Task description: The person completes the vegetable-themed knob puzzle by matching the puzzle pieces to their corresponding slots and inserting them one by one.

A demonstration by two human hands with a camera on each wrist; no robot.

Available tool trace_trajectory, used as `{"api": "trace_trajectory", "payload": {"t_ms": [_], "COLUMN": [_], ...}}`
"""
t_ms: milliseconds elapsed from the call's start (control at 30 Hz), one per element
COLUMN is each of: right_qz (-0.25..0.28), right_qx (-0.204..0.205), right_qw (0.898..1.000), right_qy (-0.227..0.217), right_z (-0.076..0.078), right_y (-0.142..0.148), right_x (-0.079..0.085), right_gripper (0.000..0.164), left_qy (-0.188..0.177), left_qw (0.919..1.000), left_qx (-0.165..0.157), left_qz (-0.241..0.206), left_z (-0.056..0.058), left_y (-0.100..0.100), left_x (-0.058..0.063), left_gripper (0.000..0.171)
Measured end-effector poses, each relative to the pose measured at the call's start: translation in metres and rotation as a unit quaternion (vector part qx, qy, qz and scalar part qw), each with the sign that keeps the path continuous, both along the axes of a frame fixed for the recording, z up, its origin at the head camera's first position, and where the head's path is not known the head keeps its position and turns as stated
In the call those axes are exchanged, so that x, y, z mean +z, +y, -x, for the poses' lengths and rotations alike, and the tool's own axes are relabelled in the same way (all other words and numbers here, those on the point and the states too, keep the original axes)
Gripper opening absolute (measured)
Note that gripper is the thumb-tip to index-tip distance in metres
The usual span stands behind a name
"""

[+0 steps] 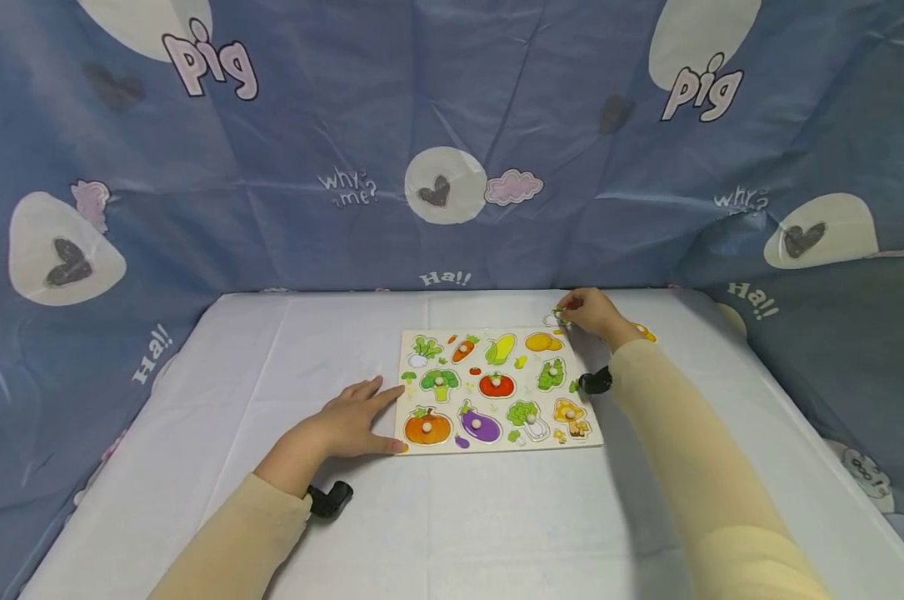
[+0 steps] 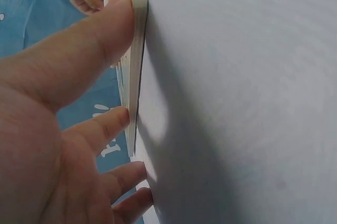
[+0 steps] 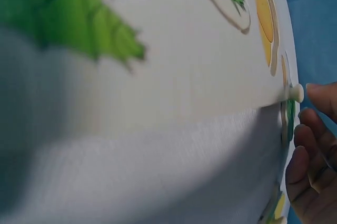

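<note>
A pale wooden vegetable puzzle board (image 1: 462, 389) lies on the table. My left hand (image 1: 352, 418) rests at its left side, thumb on the near corner and index finger on the edge, fingers spread. Behind the far right corner, my right hand (image 1: 592, 313) reaches down to a green-and-white vegetable piece (image 1: 552, 320). In the right wrist view its thumb and fingertips stand apart, right at the piece's round knob (image 3: 297, 93), which shows whole beside them. Knobbed pieces sit in the board, among them a tomato (image 1: 496, 386), an eggplant (image 1: 481, 427) and a pumpkin (image 1: 427, 428).
An orange-yellow piece (image 1: 644, 332) lies right of the board, partly behind the right forearm. On the board, the corn (image 1: 501, 350) and potato (image 1: 543, 342) pictures show without knobs. A white cloth covers the table (image 1: 511, 525); a blue printed curtain (image 1: 452, 100) hangs behind.
</note>
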State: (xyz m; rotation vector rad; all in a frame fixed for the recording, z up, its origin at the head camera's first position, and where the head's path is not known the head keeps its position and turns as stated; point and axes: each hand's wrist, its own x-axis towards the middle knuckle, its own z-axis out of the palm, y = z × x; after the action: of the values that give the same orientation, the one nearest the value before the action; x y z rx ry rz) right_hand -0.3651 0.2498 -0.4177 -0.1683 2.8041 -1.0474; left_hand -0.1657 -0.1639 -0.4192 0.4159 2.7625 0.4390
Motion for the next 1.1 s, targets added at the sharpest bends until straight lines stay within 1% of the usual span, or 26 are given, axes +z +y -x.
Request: {"api": "trace_trajectory", "payload": {"t_ms": [167, 400, 600, 867, 1100], "right_qz": [0.002, -0.008, -0.021, -0.030, -0.006], "right_qx": [0.004, 0.014, 0.009, 0.006, -0.010], "right_qw": [1.000, 1.000, 1.000, 1.000, 1.000], "right_qy": [-0.006, 0.003, 0.005, -0.002, -0.017], "right_z": [0.000, 0.000, 0.003, 0.004, -0.001], "right_y": [-0.003, -0.004, -0.008, -0.008, -0.005], "right_x": [-0.002, -0.006, -0.008, -0.003, 0.004], "right_gripper": [0.024, 0.022, 0.019, 0.018, 0.017], "left_qy": [-0.002, -0.004, -0.005, -0.003, -0.005], "left_qw": [1.0000, 1.0000, 1.0000, 1.0000, 1.0000], "left_qx": [0.002, 0.003, 0.002, 0.001, -0.001], "left_qz": [0.001, -0.001, -0.001, 0.000, 0.001], "left_z": [0.001, 0.000, 0.001, 0.002, 0.001], "left_y": [0.001, 0.002, 0.001, 0.000, 0.000], "left_x": [0.000, 0.002, 0.002, 0.002, 0.002], "left_gripper": [0.096, 0.096, 0.096, 0.096, 0.096]}}
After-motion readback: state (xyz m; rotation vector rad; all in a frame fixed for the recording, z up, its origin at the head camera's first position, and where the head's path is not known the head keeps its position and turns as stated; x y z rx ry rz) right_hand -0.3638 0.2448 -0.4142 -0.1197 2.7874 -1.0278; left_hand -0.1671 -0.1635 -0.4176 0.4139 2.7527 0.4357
